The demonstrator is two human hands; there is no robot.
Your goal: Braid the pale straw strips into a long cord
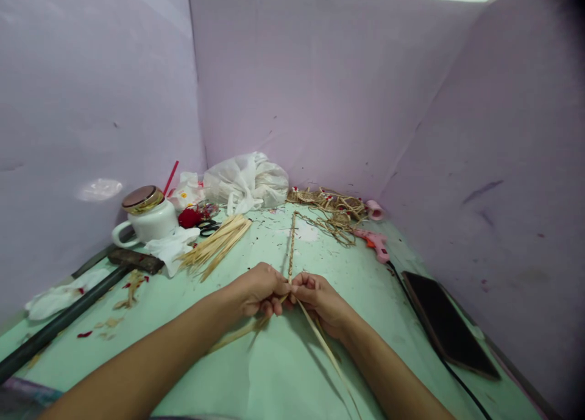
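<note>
My left hand (261, 289) and my right hand (317, 297) meet at the middle of the green table (274, 371), both pinched on thin straw strips. A finished straw braid (291, 249) runs away from my fingers toward the back wall. Two loose strips (320, 341) trail back toward me from the pinch, one under each hand. My fingers are curled tight around the strands where the braid ends.
A bundle of straw sticks (217, 244), a hammer (73, 310), a white mug with a gold lid (146, 219), scissors (208, 227) and a plastic bag (247, 182) lie at the left and back. Braided pieces (333, 210), a pink glue gun (375, 243) and a phone (445, 328) lie at the right.
</note>
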